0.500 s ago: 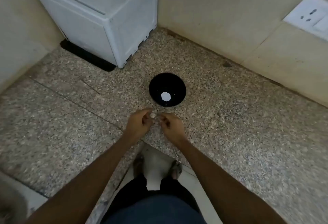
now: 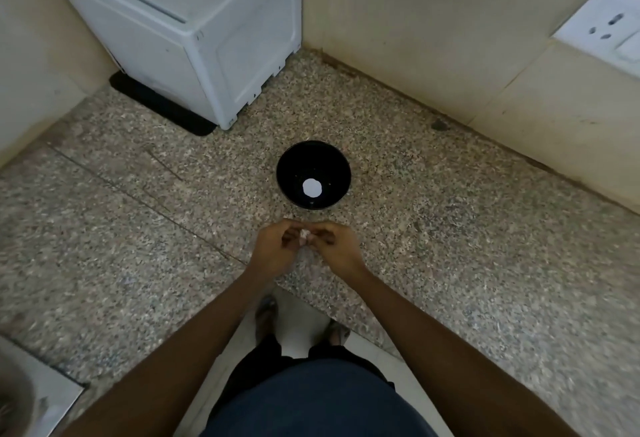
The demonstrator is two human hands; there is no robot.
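A black bowl (image 2: 294, 166) stands on the speckled granite counter (image 2: 450, 246), with a small white round piece (image 2: 312, 188) lying at its bottom. Just in front of the bowl, my left hand (image 2: 273, 249) and my right hand (image 2: 337, 246) meet above the counter. Between their fingertips they pinch a small pale object (image 2: 304, 235), too small and blurred to identify. The fingers of both hands are curled round it.
A white appliance (image 2: 194, 27) on a black mat (image 2: 156, 104) stands at the back left corner. Beige tiled walls enclose the counter, and a white socket plate (image 2: 602, 24) sits on the right wall. The counter's front edge runs by my legs.
Both hands have closed in on each other a little, and the small pale object is now held tighter between them. The bowl has not moved.
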